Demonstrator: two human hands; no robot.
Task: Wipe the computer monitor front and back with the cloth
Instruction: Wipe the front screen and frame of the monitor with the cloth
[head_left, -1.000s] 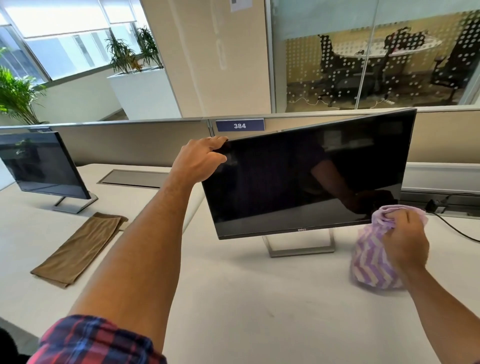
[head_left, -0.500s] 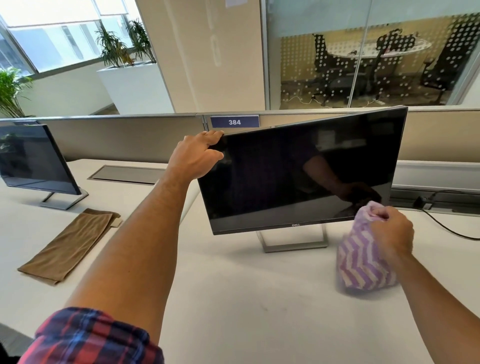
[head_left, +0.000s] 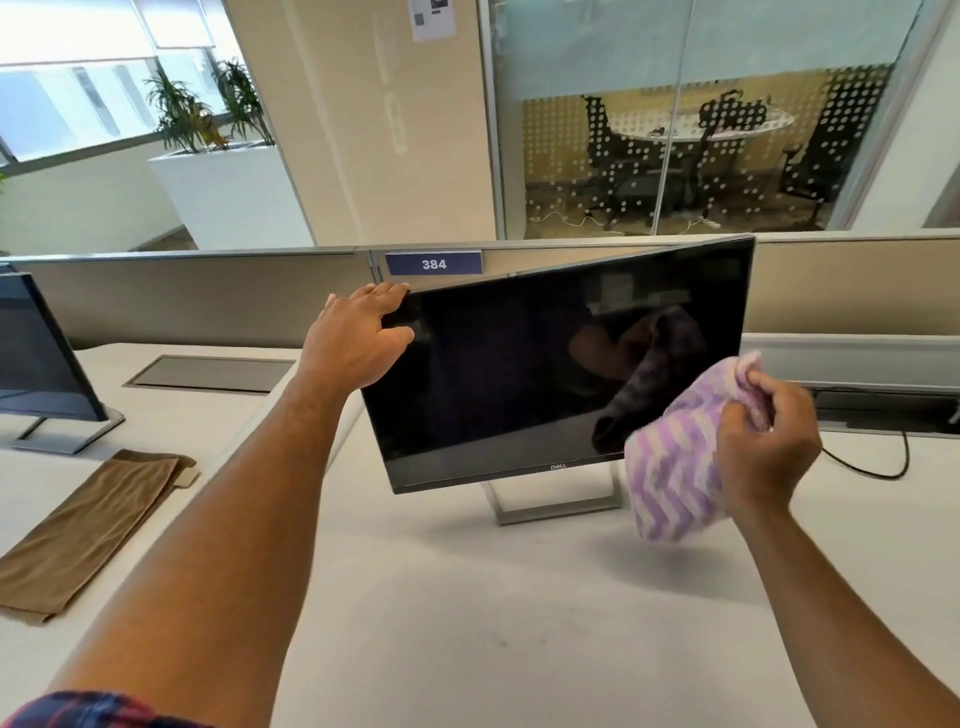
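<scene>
The right hand (head_left: 763, 452), which a second before had hung low beside the Dell monitor (head_left: 561, 374) near the desk (head_left: 467, 623), had risen, carrying the purple-and-white striped cloth (head_left: 675, 467) up to the lower right corner of the screen. The cloth overlapped that corner in the view; whether it touched the glass could not be established. Its reflection had grown larger in the dark panel. In my judgement the front wipe was about to begin; no wiping of front or back was yet evident.

The right hand's fingers (head_left: 748, 410) were clenched around the bunched cloth. The left hand (head_left: 358, 338) remained at the monitor's upper left corner, its straight fingers over the top edge and thumb against the front, steadying rather than clenching.

The monitor stood on its stand on the desk, screen turned toward the person. A second monitor (head_left: 36, 353) and a brown cloth (head_left: 93, 525) lay well apart to the left, unchanged.
</scene>
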